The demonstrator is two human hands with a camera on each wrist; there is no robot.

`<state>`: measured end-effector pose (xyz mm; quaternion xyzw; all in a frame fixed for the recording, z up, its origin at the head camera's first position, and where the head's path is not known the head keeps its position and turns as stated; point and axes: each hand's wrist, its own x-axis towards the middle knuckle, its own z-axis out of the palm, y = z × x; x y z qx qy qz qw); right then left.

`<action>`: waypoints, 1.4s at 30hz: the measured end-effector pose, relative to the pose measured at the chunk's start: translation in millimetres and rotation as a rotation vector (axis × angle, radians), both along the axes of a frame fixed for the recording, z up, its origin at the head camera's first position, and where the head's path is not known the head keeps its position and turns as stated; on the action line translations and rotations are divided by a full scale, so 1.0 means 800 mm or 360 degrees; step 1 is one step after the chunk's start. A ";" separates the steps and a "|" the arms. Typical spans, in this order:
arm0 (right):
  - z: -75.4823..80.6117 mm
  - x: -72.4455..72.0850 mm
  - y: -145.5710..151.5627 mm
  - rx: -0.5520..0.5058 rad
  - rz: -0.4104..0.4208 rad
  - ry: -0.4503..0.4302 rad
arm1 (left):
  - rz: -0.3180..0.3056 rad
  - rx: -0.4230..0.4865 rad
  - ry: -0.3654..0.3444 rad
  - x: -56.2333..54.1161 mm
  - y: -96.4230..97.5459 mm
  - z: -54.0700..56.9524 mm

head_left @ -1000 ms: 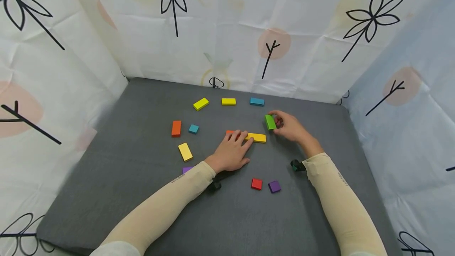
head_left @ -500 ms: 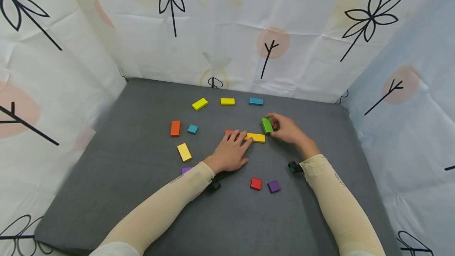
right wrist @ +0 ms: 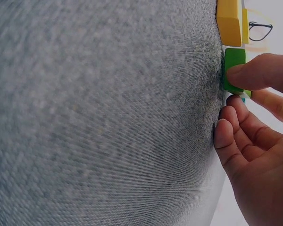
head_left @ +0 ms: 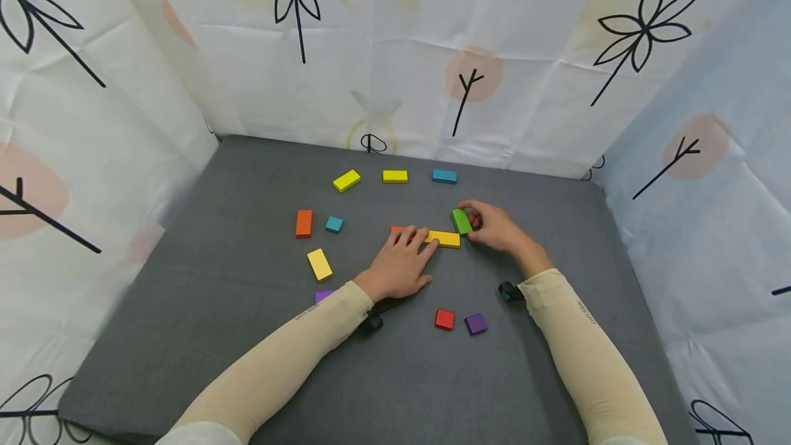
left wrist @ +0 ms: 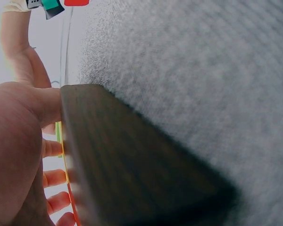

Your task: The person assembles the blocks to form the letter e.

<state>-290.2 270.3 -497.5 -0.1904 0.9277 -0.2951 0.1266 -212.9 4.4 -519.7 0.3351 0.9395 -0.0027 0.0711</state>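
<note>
My right hand (head_left: 497,226) pinches a green block (head_left: 461,221) between thumb and finger, by its short ends. In the right wrist view the thumb presses the near end of the green block (right wrist: 234,56), low over the cloth, and the other fingers are curled below it. The yellow-orange block (head_left: 446,239) lies just left of it, end to end with an orange-red block (head_left: 397,229). My left hand (head_left: 402,266) rests with spread fingers on these two, hiding most of the orange-red one. A blurred dark slab (left wrist: 127,160) fills the left wrist view's foreground.
Two yellow blocks (head_left: 347,180) and a blue block (head_left: 444,176) lie at the back. To the left are an orange block (head_left: 303,224), a small blue one (head_left: 334,224) and a pale yellow one (head_left: 319,264). Red (head_left: 444,319) and purple (head_left: 476,324) blocks lie nearer.
My right hand has brought the green block left and slightly nearer, to the right end of the yellow-orange block. The left hand has stayed in place on the row.
</note>
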 end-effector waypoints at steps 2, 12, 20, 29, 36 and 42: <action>0.000 0.000 0.000 0.0002 0.0000 0.0000 | 0.0000 0.0003 -0.0011 0.000 0.000 0.000; 0.002 0.001 -0.003 0.0020 0.0010 -0.0005 | 0.0006 -0.0001 0.0005 0.000 0.001 0.000; 0.000 -0.001 -0.005 0.0066 0.0008 0.0006 | 0.0005 0.0011 0.0013 0.000 0.001 -0.002; 0.001 -0.001 -0.007 0.0049 -0.0020 -0.0007 | -0.0009 0.0002 0.0009 0.000 0.000 -0.002; 0.001 -0.003 -0.007 0.0060 -0.0002 -0.0004 | -0.0011 0.0000 0.0011 0.000 -0.001 -0.001; -0.001 -0.004 -0.005 0.0063 0.0006 -0.0007 | -0.0011 0.0006 0.0003 0.000 -0.001 -0.001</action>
